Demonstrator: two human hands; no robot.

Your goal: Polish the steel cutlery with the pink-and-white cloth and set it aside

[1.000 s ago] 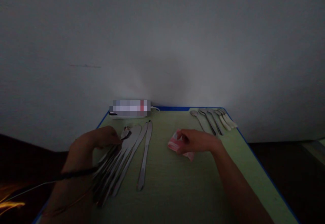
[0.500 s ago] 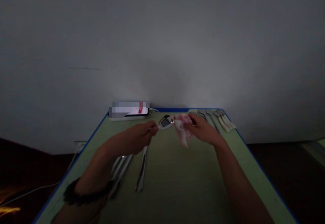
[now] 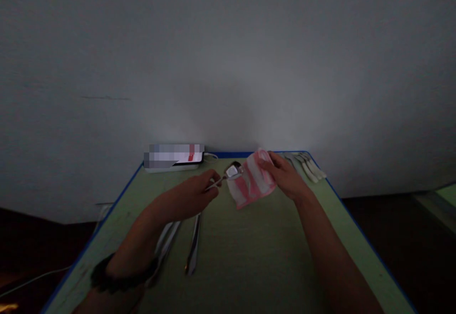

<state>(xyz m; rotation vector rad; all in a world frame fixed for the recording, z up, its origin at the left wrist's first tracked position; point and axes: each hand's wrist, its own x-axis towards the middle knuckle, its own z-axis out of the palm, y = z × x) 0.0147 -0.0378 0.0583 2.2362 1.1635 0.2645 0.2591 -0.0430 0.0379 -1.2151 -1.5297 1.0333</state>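
Note:
My left hand (image 3: 194, 191) pinches the handle of a shiny metal spoon (image 3: 233, 170), whose bowl points to the right. Just right of the bowl, my right hand (image 3: 287, 177) grips a pink and white striped cloth (image 3: 252, 183) by its upper right part. The cloth hangs spread out, its left edge beside or behind the spoon's bowl; whether they touch I cannot tell. Below my left hand lies a single metal utensil (image 3: 193, 247), its upper end hidden. More long metal utensils (image 3: 167, 242) lie partly under my left wrist.
At the back left a lit phone (image 3: 178, 156) rests on a white box (image 3: 188, 166) with a white cable. Several pale-handled spoons (image 3: 309, 167) lie at the back right, partly behind my right hand. A grey wall (image 3: 228, 67) stands behind the blue-edged green table (image 3: 242, 257).
The cloth was bunched up at the spoon's bowl and is now spread open. The spoon has turned slightly, and more of its handle shows in my left hand.

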